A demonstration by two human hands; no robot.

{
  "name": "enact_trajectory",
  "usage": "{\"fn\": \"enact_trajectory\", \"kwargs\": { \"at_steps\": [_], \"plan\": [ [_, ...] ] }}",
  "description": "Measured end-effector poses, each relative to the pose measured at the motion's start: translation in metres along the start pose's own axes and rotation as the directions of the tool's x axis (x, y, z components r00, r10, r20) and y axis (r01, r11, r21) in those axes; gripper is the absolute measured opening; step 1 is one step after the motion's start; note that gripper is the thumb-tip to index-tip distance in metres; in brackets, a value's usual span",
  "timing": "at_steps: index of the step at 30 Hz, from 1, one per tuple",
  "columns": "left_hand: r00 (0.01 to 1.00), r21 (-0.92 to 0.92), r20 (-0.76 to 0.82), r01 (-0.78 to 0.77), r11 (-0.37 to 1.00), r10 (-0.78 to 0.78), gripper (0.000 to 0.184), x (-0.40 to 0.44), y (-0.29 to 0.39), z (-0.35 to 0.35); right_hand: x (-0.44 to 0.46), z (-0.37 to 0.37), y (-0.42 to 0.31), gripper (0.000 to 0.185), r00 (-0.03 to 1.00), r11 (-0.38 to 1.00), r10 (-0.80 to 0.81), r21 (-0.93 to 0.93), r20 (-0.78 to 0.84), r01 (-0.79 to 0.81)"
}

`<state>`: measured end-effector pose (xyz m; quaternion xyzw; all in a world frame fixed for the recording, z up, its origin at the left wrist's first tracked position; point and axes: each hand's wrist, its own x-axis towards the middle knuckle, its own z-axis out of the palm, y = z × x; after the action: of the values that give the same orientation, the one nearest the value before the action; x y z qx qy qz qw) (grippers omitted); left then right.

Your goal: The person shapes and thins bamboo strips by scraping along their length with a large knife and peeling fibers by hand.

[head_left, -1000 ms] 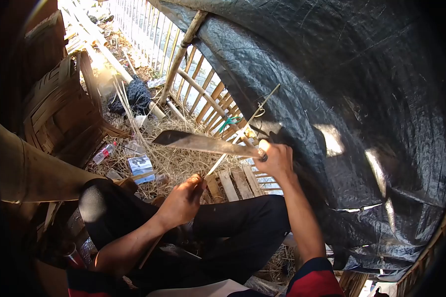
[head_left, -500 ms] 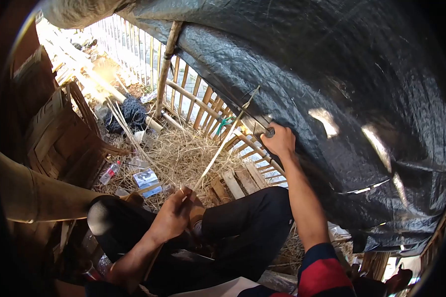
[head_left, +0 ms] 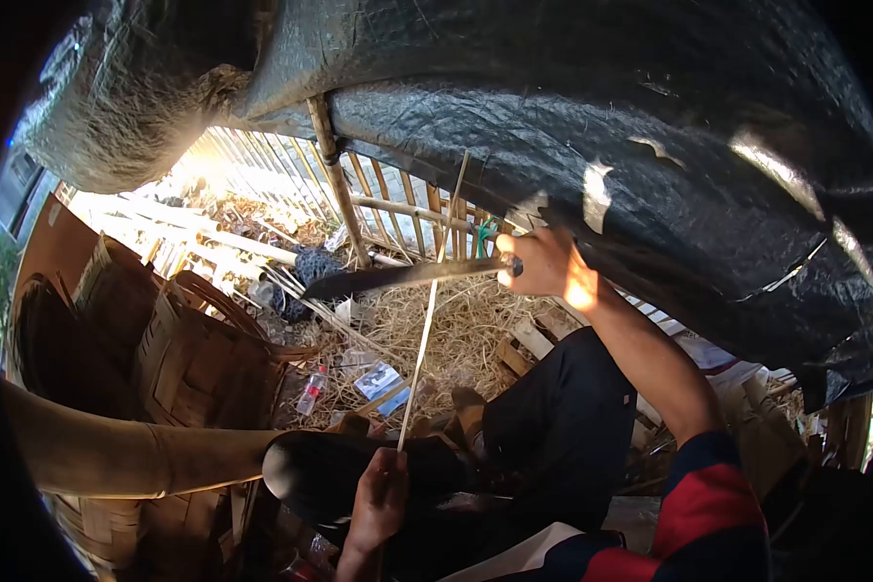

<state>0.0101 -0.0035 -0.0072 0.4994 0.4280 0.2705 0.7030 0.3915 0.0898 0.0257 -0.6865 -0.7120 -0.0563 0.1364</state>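
The strip (head_left: 423, 339), thin and pale, stands in front of the seated person, rising from the left hand (head_left: 378, 500) with a slight lean to the right. The left hand grasps its lower end, fingers closed around it, beside the person's bent knee (head_left: 306, 470). The right hand (head_left: 543, 264) is clenched on the handle of a long knife (head_left: 388, 276), whose blade points left and crosses the strip in its upper part; whether the two touch cannot be told. Beyond the strip, straw (head_left: 485, 310) covers the ground, with a plastic bottle (head_left: 311, 390) and a blue-and-white packet (head_left: 382, 387) lying near each other. Woven baskets (head_left: 204, 359) stand to the left, behind a thick bamboo pole (head_left: 145, 461). A dark tarp (head_left: 553, 116) hangs above and to the right.
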Motion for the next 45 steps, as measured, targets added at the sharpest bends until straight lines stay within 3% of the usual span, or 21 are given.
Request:
{"fn": "enact_trajectory", "kwargs": {
  "at_steps": [3,5,8,10,11,13,14,15,17,18,22,23,25,26,27,29,31,36,39,41,45],
  "plan": [
    [0.995,-0.123,-0.051,0.073,0.99,-0.08,0.005,-0.019,0.011,0.004,0.006,0.011,0.006,0.034,0.994,0.994,-0.108,-0.013,-0.026,0.107],
    [0.999,-0.044,-0.022,0.045,0.998,-0.046,0.006,-0.03,0.012,-0.001,0.017,0.009,0.02,0.031,0.988,0.987,0.153,0.046,-0.027,-0.152],
    [0.995,0.011,-0.091,0.033,0.999,-0.032,0.005,-0.037,0.002,-0.005,0.012,0.007,0.018,0.029,0.975,0.985,0.175,0.025,-0.137,-0.173],
    [0.994,-0.053,-0.085,0.06,0.997,-0.064,0.004,-0.039,-0.01,-0.009,0.001,0.01,0.003,0.023,0.991,1.0,-0.019,-0.016,-0.13,0.017],
    [0.994,-0.085,-0.073,0.081,0.993,-0.087,0.005,-0.041,-0.013,-0.011,-0.003,0.007,-0.002,0.022,0.941,0.975,-0.203,0.031,-0.272,0.219],
    [0.995,-0.04,-0.057,0.078,0.996,-0.08,0.003,-0.05,-0.021,-0.016,0.003,0.01,0.007,0.025,0.984,0.987,-0.153,0.042,-0.094,0.158],
    [0.998,0.039,-0.051,0.047,0.998,-0.045,0.006,-0.057,-0.023,-0.02,0.006,0.019,0.02,0.03,0.98,0.999,-0.04,0.028,-0.196,0.046],
    [0.999,0.112,-0.042,0.0,0.994,0.005,0.01,-0.057,-0.019,-0.02,0.015,0.014,0.027,0.034,0.982,0.985,0.17,0.034,-0.079,-0.168],
    [1.0,0.086,-0.025,-0.016,0.996,0.018,0.007,-0.067,-0.012,-0.016,0.011,0.012,0.037,0.033,0.942,0.965,0.256,0.01,-0.217,-0.26],
    [0.999,0.051,-0.003,-0.031,0.998,0.032,0.004,-0.068,-0.009,-0.013,0.006,0.001,0.027,0.03,0.944,0.957,0.291,0.037,-0.156,-0.288],
    [0.998,0.069,-0.003,-0.058,0.996,0.058,0.004,-0.064,-0.017,-0.014,-0.011,0.0,0.005,0.025,0.953,0.983,-0.153,0.06,-0.261,0.174],
    [0.999,0.086,-0.012,-0.038,0.996,0.04,0.004,-0.066,-0.011,-0.01,-0.011,0.003,0.007,0.025,0.954,0.983,-0.147,0.068,-0.26,0.17],
    [0.999,0.116,-0.022,-0.021,0.993,0.023,0.005,-0.073,-0.008,-0.011,-0.002,0.004,0.015,0.026,0.992,0.995,-0.01,0.099,-0.127,0.023],
    [0.999,0.045,0.003,-0.052,0.998,0.052,0.006,-0.076,-0.011,-0.013,0.002,-0.005,0.023,0.03,0.983,0.976,0.181,0.128,-0.015,-0.178],
    [0.996,-0.028,0.024,-0.083,0.996,0.083,0.008,-0.079,-0.013,-0.014,0.006,0.016,0.04,0.033,0.939,0.967,0.253,0.078,-0.231,-0.242],
    [0.997,0.138,-0.063,-0.025,0.99,0.034,0.005,-0.08,-0.011,-0.007,0.008,0.02,0.057,0.037,0.857,0.859,0.504,0.16,-0.105,-0.486],
    [0.989,0.294,-0.151,0.05,0.954,-0.005,0.004,-0.076,-0.007,-0.004,-0.002,0.009,0.05,0.038,0.834,0.835,0.538,0.213,-0.123,-0.507],
    [0.998,-0.045,-0.064,0.003,0.999,-0.006,0.007,-0.066,0.003,0.011,-0.014,-0.009,0.014,0.043,0.801,0.786,0.59,0.302,-0.105,-0.539],
    [0.992,-0.11,-0.115,0.043,0.993,-0.056,0.011,-0.06,0.008,0.011,-0.015,-0.019,0.002,0.044,0.754,0.69,0.656,0.407,-0.003,-0.598],
    [0.985,-0.133,-0.153,0.057,0.99,-0.077,0.012,-0.058,0.013,0.013,-0.017,0.012,0.019,0.036,0.737,0.726,0.646,0.459,-0.199,-0.513],
    [0.982,-0.169,-0.173,0.043,0.985,-0.072,0.013,-0.052,0.002,0.014,-0.021,-0.023,-0.003,0.03,0.789,0.714,0.59,0.568,-0.171,-0.41]
  ]
}}
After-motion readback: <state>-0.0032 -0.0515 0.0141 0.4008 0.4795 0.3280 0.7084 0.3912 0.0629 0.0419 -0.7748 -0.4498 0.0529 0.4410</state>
